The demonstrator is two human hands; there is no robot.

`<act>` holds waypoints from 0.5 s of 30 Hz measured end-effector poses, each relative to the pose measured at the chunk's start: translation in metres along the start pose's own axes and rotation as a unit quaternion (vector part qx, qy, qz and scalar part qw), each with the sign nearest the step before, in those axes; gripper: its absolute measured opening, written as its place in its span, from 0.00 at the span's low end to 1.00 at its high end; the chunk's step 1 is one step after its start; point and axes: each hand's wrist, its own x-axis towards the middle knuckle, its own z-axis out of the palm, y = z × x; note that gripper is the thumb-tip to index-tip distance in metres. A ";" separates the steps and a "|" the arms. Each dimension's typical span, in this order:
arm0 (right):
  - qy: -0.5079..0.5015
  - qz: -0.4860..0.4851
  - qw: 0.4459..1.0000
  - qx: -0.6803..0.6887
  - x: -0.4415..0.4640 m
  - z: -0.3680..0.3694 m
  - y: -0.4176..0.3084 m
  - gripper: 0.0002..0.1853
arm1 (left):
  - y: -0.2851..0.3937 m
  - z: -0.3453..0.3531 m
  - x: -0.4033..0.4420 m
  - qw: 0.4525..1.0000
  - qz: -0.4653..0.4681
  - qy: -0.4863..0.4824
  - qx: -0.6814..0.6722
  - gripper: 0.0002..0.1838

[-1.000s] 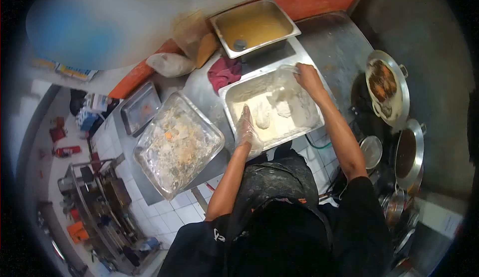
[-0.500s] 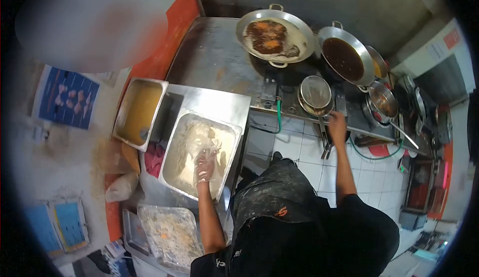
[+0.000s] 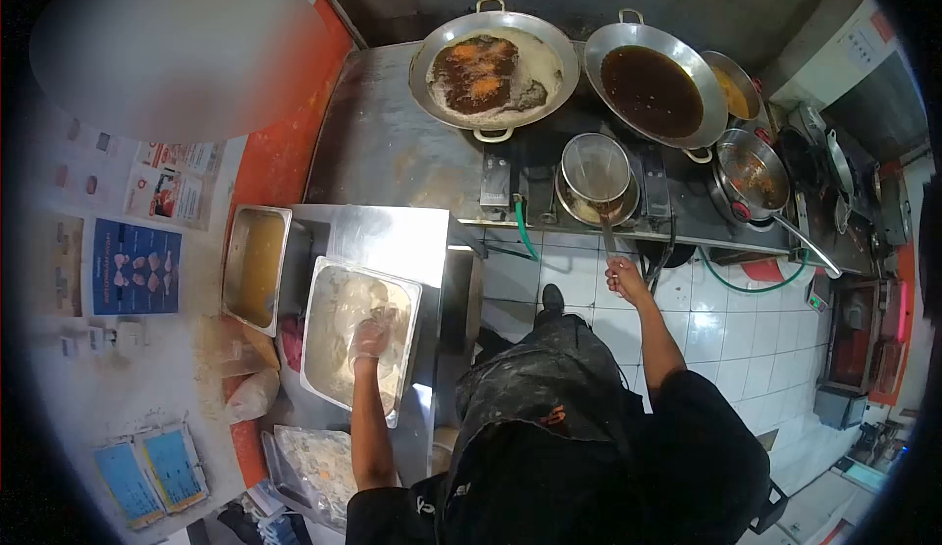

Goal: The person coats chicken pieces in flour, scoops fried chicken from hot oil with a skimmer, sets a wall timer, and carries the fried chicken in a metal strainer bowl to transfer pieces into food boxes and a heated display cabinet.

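My left hand (image 3: 371, 337), in a clear plastic glove, reaches into a deep steel pan (image 3: 373, 273) of pale flour (image 3: 343, 324). Its fingertips are partly lost in the flour, so their grip cannot be made out. My right hand (image 3: 625, 278) is bare, with fingers curled at the end of the handle of a round mesh strainer (image 3: 597, 167). That strainer rests over a metal bowl (image 3: 633, 202) at the front of the stove counter.
A large wok (image 3: 559, 40) holds foaming oil with orange pieces frying. Beside it stands a second wok (image 3: 714, 103) of dark oil. Left of the flour is a pan of yellow liquid (image 3: 257, 265). A floury tray (image 3: 324, 462) lies nearer me. A long-handled pot (image 3: 751, 177) stands right.
The view has shifted. My right hand has come from beside the strainer's handle to its end, and the handle has swung. My left hand stays in the flour, its fingers now less visible.
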 end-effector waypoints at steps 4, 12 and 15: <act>-0.072 0.050 0.996 -0.036 -0.005 -0.021 -0.041 0.07 | -0.031 0.048 0.004 0.994 -0.014 0.052 0.092 0.18; 0.085 -0.119 0.917 -0.372 -0.100 0.002 -0.080 0.16 | 0.026 0.012 -0.064 0.918 -0.224 0.245 -0.218 0.25; 0.096 -0.212 0.889 -0.394 -0.093 0.030 -0.152 0.21 | 0.075 -0.029 -0.091 0.843 -0.350 0.250 -0.323 0.29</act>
